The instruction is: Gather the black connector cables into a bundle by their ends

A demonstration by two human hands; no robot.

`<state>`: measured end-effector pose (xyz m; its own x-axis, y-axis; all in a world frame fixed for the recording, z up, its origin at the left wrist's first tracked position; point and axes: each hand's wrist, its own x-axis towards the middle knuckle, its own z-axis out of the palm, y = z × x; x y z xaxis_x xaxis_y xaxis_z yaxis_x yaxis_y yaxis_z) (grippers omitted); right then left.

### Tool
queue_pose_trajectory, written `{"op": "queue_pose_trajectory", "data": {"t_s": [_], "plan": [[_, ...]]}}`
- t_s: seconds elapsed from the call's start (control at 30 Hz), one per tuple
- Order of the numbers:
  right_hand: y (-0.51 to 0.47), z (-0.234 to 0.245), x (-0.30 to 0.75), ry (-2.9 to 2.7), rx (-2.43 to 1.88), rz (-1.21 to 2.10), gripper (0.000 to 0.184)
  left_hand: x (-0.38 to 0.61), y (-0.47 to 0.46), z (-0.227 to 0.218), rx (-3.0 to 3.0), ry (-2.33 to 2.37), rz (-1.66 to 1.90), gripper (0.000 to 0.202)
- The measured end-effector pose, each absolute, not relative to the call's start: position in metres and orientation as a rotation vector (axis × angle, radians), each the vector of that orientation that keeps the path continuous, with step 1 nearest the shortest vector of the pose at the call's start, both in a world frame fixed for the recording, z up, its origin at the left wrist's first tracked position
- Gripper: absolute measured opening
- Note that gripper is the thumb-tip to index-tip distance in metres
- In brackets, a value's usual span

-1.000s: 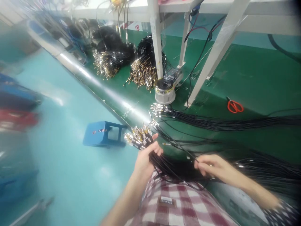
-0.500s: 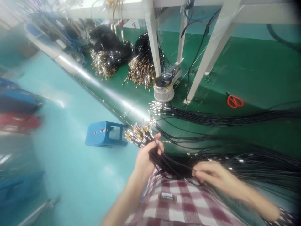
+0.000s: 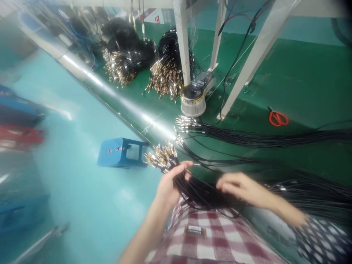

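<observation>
Left fingers (image 3: 187,163) wrapped round black cable bundle (image 3: 194,189); right fingers (image 3: 228,179) half curled, hold unclear.

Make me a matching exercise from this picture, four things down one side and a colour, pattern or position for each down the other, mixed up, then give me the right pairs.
Things
1. Scissors
2. Stool
3. Left hand
4. Cloth

Descriptions
A. Red and white checks
B. Orange-red handles
C. Closed around a bunch of black cables
D. Plain blue, apart from small marks

Right pairs: 1-B, 2-D, 3-C, 4-A
</observation>
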<state>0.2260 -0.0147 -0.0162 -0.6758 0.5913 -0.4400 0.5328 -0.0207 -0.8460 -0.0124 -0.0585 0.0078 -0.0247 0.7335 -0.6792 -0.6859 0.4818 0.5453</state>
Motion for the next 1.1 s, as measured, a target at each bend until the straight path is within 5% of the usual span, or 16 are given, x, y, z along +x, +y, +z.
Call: {"op": "queue_pose_trajectory", "data": {"t_s": [0.1, 0.2, 0.33, 0.63, 1.1], "plan": [[0.031, -0.052, 0.206, -2.229, -1.714, 1.269, 0.028, -0.014, -0.060, 0.008, 0.017, 1.091, 1.135, 0.020], [0.067, -0.091, 0.176, -2.198, -1.905, 1.084, 0.026, -0.012, -0.061, 0.012, 0.020, 1.068, 1.147, 0.014], [0.074, -0.109, 0.154, -2.201, -1.815, 1.173, 0.013, -0.008, -0.060, 0.013, 0.030, 1.030, 1.211, 0.020], [0.014, -0.055, 0.212, -1.731, -1.305, 1.678, 0.019, -0.008, -0.055, 0.011, 0.046, 1.070, 1.199, 0.021], [-0.038, -0.003, 0.225, -1.869, -1.210, 1.643, 0.016, 0.004, -0.049, 0.019, 0.050, 1.153, 1.256, 0.030]]}}
